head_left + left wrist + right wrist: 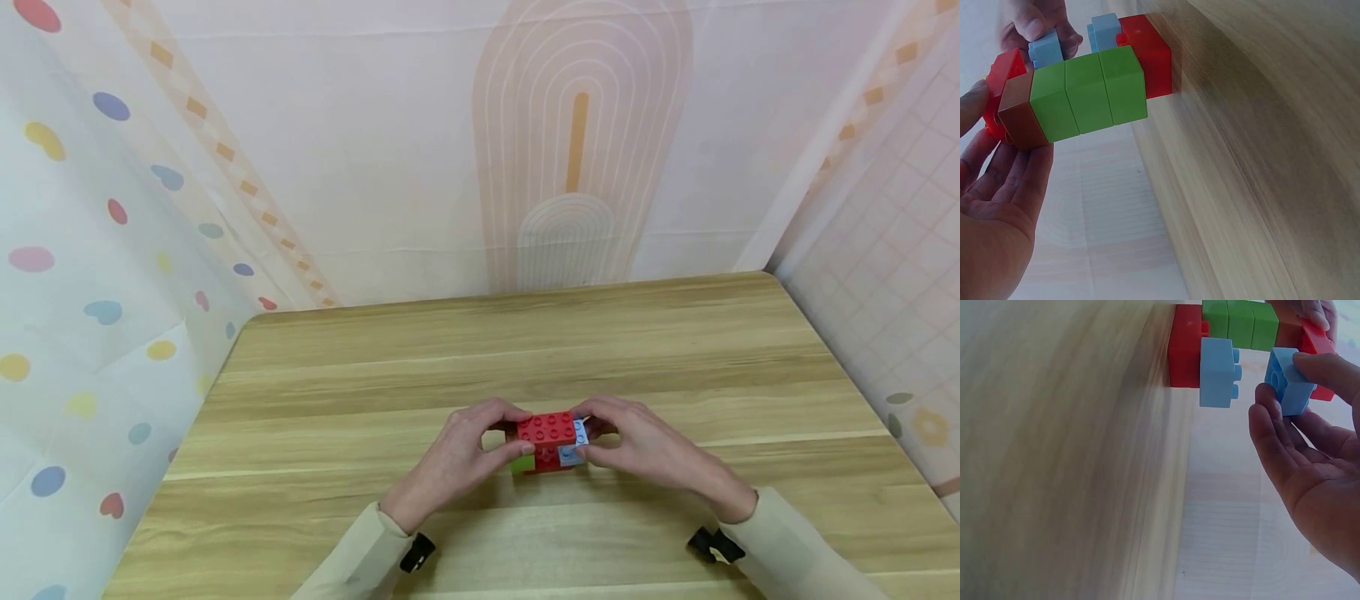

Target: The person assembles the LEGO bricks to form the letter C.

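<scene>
Toy building bricks form an open frame on the table. A red brick [1152,59] lies at its base. From one end rises a stack of green bricks [1088,97], topped by a brown brick [1019,112] and an upper red brick [546,427]. A lower light blue brick [1217,372] sits on the base's other end, studs up. My left hand [468,442] grips the structure around the brown and upper red bricks. Between thumb and fingers, my right hand [637,442] pinches another light blue brick [1292,387] at the upper red brick's right end; I cannot tell whether they are joined.
The wood-grain table [360,367] extends around the bricks on all sides. Patterned cloth [375,150] hangs behind its far edge and along both sides. Black straps [417,552] show at both sleeve cuffs.
</scene>
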Tool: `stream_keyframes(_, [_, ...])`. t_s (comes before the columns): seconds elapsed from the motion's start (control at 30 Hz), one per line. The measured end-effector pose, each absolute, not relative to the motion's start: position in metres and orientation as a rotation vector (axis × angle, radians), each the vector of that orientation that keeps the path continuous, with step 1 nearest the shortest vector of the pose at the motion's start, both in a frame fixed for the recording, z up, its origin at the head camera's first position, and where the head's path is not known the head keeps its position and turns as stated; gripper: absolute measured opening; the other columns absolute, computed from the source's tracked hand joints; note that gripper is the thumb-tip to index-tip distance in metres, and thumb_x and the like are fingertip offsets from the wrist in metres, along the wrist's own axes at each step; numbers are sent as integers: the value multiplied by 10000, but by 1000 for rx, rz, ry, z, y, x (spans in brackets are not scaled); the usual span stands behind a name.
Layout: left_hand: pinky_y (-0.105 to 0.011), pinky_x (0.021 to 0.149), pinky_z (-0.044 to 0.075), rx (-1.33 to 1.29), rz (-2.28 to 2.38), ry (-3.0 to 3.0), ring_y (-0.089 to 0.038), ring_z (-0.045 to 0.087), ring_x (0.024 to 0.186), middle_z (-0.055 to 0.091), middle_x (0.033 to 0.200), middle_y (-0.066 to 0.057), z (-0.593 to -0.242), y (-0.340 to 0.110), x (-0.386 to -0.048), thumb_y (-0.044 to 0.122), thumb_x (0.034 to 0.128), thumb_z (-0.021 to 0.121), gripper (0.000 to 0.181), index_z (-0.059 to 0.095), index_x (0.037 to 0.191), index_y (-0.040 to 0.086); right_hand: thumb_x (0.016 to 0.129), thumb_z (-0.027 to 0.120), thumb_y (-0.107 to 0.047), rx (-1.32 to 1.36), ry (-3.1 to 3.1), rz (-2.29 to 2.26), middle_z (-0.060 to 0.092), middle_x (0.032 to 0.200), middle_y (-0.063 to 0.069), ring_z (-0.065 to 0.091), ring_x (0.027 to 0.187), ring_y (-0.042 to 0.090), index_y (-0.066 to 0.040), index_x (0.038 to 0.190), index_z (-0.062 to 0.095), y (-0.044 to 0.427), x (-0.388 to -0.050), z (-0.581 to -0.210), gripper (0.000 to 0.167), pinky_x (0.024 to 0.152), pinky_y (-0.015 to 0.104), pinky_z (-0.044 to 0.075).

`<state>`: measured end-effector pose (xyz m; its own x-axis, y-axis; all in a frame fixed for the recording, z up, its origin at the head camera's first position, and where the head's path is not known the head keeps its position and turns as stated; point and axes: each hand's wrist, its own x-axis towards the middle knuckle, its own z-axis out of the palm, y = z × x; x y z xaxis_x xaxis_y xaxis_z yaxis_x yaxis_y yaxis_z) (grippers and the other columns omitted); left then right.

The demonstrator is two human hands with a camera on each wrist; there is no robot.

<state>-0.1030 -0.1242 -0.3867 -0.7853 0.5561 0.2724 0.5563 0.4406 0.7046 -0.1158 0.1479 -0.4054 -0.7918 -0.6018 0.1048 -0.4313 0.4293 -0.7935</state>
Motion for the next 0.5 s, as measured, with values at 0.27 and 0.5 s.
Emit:
stream_keyframes(0.27, [-387, 841, 570, -1029, -1308, -2667, -52, 635, 963, 678, 1079, 77, -387, -122, -103, 218, 897, 748, 292, 672, 1161, 119, 916, 733, -225, -886, 2426, -1347, 659, 1097, -22, 657, 987, 131, -68, 1225, 628, 147, -115, -406, 362, 850, 285, 558])
stream_keyframes(0.5, [-385, 836, 570, -1025, -1305, -2674, -53, 634, 957, 679, 1075, 72, -388, -121, -105, 214, 894, 751, 296, 673, 1162, 114, 921, 727, -220, -846, 2381, -1412, 667, 1106, 39, 666, 962, 145, -23, 1228, 619, 146, -114, -406, 380, 822, 278, 566])
